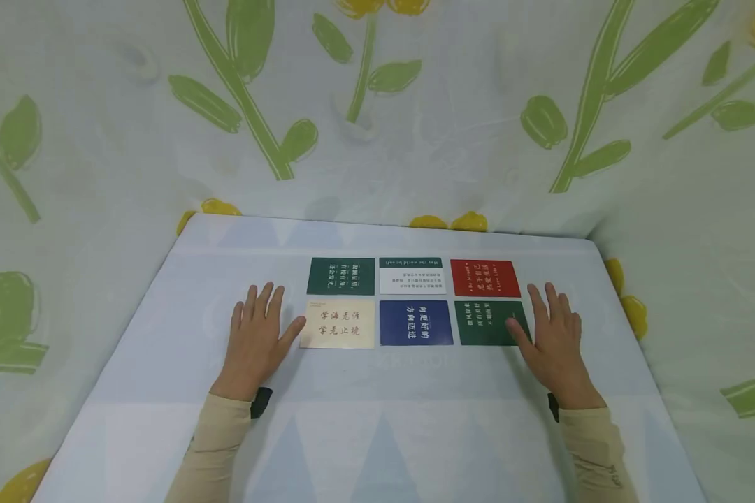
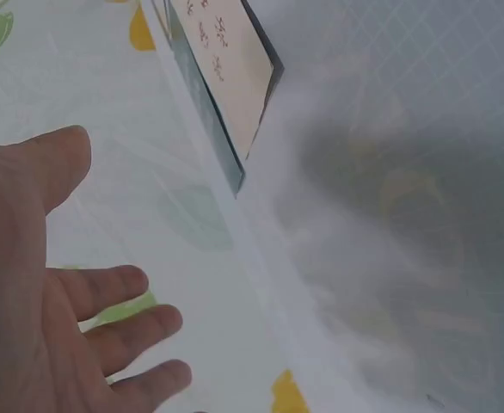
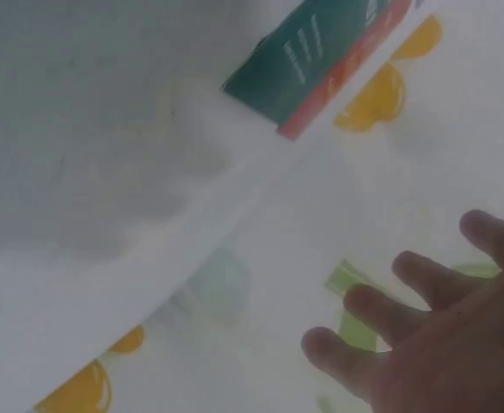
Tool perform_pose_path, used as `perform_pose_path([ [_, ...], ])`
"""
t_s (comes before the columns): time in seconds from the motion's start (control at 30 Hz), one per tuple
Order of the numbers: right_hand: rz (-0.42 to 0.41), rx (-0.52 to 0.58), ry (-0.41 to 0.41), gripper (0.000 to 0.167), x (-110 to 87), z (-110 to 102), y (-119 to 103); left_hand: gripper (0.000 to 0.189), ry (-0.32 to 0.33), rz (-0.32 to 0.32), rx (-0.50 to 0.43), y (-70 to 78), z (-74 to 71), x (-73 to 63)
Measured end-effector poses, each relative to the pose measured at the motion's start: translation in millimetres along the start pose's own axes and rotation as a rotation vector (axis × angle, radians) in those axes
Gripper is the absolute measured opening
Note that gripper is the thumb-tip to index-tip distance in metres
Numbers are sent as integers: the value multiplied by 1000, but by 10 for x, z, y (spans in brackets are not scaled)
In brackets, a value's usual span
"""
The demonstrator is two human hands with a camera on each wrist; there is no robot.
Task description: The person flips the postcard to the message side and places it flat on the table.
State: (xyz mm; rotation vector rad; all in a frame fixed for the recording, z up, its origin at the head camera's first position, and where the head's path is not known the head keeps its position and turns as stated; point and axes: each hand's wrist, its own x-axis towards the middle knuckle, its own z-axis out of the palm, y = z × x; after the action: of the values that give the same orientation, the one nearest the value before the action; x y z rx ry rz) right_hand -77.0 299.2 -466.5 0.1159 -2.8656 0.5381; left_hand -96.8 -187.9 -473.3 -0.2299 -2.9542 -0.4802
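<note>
6 colourful, rectangular paper cards (image 1: 416, 323) are lying in near and far rows on the pale table (image 1: 365, 391). The bare left hand (image 1: 258, 340) and bare right hand (image 1: 555, 344) are holding nothing, stretched out. Laying out is looking done, nothing plainly left.

6 printed cards (image 1: 415, 321), flat, 2 rows

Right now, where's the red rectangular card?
In the head view, the red rectangular card lies at the far row's right end, beyond a dark green card by the right hand.
</note>
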Motion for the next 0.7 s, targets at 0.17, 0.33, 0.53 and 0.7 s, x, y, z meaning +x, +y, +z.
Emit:
perform_pose_path([
  [0.17,-136,113,117,76,10,54,-164,76,38,85,-14,7,10,27],
  [0.33,-293,172,162,72,30,148,-487,74,77,180,4,1,60,36],
  [0.53,-379,174,90,74,60,328,-745,70,-20,210,3,9,165,50],
  [0.7,-299,156,-7,83,93,434,-924,67,-96,202,-21,15,225,70],
])
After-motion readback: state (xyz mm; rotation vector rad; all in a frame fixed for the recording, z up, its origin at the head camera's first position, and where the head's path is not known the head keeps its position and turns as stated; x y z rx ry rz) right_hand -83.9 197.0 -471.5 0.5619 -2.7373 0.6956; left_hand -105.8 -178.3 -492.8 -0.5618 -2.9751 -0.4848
